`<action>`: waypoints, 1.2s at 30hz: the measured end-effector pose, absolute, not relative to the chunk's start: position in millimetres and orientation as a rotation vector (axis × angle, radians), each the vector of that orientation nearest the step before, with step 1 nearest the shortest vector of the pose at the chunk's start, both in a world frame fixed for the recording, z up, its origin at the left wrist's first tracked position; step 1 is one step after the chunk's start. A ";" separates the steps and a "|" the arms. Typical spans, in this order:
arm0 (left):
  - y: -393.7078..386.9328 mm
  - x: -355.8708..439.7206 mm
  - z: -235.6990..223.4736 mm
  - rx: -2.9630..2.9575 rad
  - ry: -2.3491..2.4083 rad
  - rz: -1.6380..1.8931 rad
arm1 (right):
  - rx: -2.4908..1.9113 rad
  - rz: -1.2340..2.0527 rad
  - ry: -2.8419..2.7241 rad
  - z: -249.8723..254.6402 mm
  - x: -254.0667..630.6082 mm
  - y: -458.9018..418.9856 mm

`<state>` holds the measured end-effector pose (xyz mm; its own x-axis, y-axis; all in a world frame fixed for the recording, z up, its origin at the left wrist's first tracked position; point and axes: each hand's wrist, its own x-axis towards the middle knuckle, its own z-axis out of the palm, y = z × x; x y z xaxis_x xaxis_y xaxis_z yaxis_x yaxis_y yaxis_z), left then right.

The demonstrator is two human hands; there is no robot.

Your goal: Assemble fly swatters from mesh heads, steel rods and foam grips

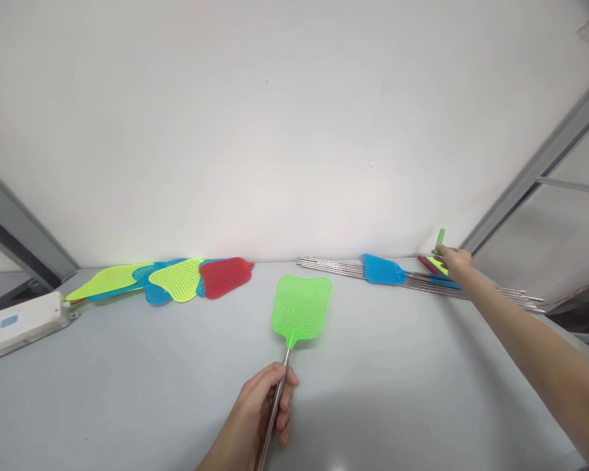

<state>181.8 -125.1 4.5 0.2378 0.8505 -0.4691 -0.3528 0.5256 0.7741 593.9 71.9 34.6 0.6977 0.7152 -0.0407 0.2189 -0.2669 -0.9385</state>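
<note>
My left hand is closed around the metal rod of a green fly swatter. Its perforated head points away from me over the table, and the rod's lower end runs out of view. Far out at the right, my right hand pinches a small green handle grip, held upright. Red, yellow and blue handle grips lie just under and beside that hand, partly covered by it. A blue fly swatter rests on several thin metal rods to the left of them.
Against the wall at the left lies an overlapping pile of swatter heads in yellow, blue and red. A white box-like device with blue labels sits at the left edge. The grey table meets a white wall, with metal frame posts on both sides.
</note>
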 end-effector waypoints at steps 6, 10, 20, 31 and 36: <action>-125.5 181.6 4.3 0.632 1.003 0.900 | -1.380 0.812 -0.950 44.1 521.1 30.4; -126.3 180.7 1.2 0.665 0.972 0.916 | -1.187 1.154 -1.134 45.2 460.4 -9.2; -121.9 170.9 6.6 0.801 1.011 1.076 | -1.072 1.335 -1.330 18.8 376.7 -43.2; -111.2 157.3 19.0 0.870 1.126 1.218 | -0.985 1.514 -1.368 -4.5 335.4 -49.9; -106.2 153.8 29.9 0.908 1.221 1.210 | -0.939 1.478 -1.451 -16.2 333.2 -54.9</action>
<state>153.8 -106.2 29.9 -0.0670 0.9798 -0.1884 -0.1788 0.1740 0.9684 333.2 -54.9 -16.2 -0.3658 0.9296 0.0445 -0.0618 0.0235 -0.9978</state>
